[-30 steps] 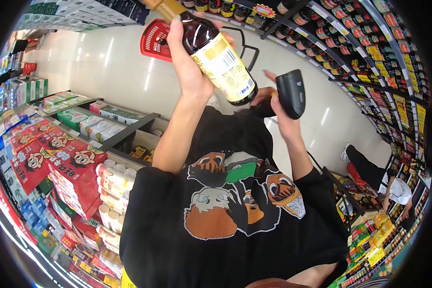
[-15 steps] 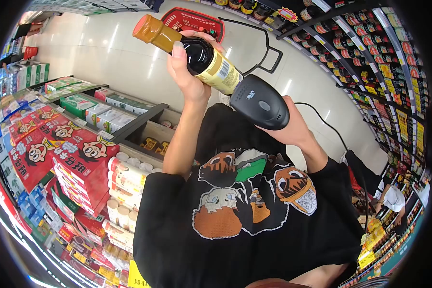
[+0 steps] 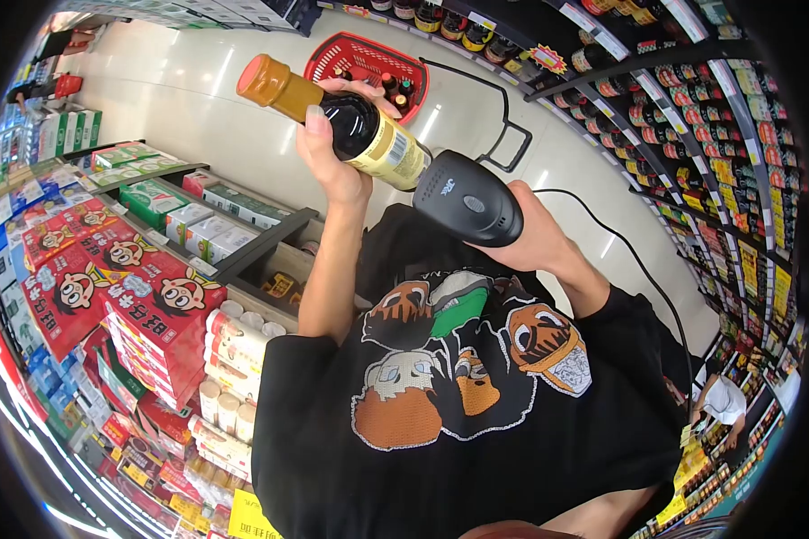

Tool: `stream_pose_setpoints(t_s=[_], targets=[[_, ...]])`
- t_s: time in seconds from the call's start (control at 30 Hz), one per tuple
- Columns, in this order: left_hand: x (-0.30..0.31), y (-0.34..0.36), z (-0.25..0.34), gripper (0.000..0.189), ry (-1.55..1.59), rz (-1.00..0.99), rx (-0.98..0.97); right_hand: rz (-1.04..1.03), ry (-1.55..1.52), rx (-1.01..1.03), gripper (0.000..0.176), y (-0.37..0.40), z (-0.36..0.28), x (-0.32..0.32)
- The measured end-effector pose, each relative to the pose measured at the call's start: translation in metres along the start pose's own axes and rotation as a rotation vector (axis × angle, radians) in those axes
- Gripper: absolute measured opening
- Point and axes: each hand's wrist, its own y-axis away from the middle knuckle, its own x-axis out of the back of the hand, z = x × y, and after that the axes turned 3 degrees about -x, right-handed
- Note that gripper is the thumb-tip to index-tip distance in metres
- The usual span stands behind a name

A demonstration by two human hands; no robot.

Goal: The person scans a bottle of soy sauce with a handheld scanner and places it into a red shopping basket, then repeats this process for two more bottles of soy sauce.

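My left hand is wrapped round the neck and shoulder of a dark sauce bottle with an orange-brown cap. The bottle lies tilted, cap toward the upper left, and its yellow label with a barcode faces up. In my right hand is a black handheld barcode scanner, gripped from below and behind, so most of those fingers are hidden under it. The scanner's front end comes right up to the base of the bottle. A black cable runs from the scanner toward the lower right.
A red shopping basket with a long black handle stands on the floor ahead, several bottles inside. Shelves of jars line the right. Red cartons and boxes are stacked left. Another person is at the lower right.
Both hands have shifted slightly left in view, with the bottle and scanner still close together. The basket now shows lower and more fully, with its bottles visible.
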Motion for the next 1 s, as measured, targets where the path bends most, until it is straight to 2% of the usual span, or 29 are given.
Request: stream_pose_setpoints(t_s=[0.07,0.17,0.23,0.27,0.33,0.37,0.47,0.5,0.53,0.6,0.67,0.73,0.77,0.83,0.93,1.0], targets=[[-0.002,-0.005,0.001,0.049,-0.122,0.076,-0.023,-0.032,0.041,0.040,0.026,-0.006,0.003,0.010],[-0.008,-0.005,0.010,0.049,-0.177,0.208,-0.041,0.034,0.043,0.054,0.024,-0.013,0.010,0.022],[-0.008,-0.004,0.012,0.047,-0.168,0.290,-0.046,0.115,-0.109,-0.061,0.023,-0.022,0.024,0.025],[-0.008,-0.005,0.013,0.047,-0.178,0.294,-0.045,0.109,-0.119,-0.061,0.023,-0.029,0.028,0.026],[-0.012,-0.008,0.012,0.047,-0.187,0.281,-0.027,0.169,-0.323,-0.099,0.024,-0.046,0.036,0.027],[-0.015,-0.010,0.012,0.048,-0.192,0.267,-0.015,0.065,-0.353,-0.217,0.029,-0.052,0.038,0.034],[-0.029,-0.021,0.011,0.049,-0.076,0.240,-0.013,0.144,-0.363,-0.126,0.034,-0.071,0.068,0.021],[-0.035,-0.025,0.011,0.052,-0.053,0.251,0.002,0.102,-0.370,-0.115,0.041,-0.076,0.072,0.020],[-0.038,-0.028,0.012,0.052,-0.056,0.249,0.014,0.107,-0.376,-0.124,0.041,-0.080,0.077,0.017],[-0.045,-0.036,0.013,0.053,-0.011,0.305,-0.023,0.016,-0.759,-0.150,0.049,-0.094,0.081,0.010],[-0.052,-0.044,0.013,0.057,0.072,0.321,-0.063,0.076,-0.852,-0.130,0.053,-0.106,0.075,0.000],[-0.048,-0.056,0.015,0.058,0.021,0.298,-0.073,0.021,-1.214,-0.238,0.055,-0.123,0.065,-0.005],[-0.039,-0.065,0.018,0.058,0.022,0.288,-0.056,0.059,-1.216,-0.267,0.055,-0.132,0.064,-0.008],[-0.011,-0.087,0.028,0.054,-0.261,0.139,-0.021,0.138,-1.194,-0.244,0.052,-0.150,0.072,-0.014],[0.048,-0.130,0.055,0.061,-0.509,-0.134,0.202,0.321,-1.088,-0.227,0.047,-0.173,0.073,-0.018],[0.063,-0.156,0.080,0.055,-0.398,0.001,0.588,0.394,-0.847,-0.241,0.046,-0.185,0.067,-0.018]])
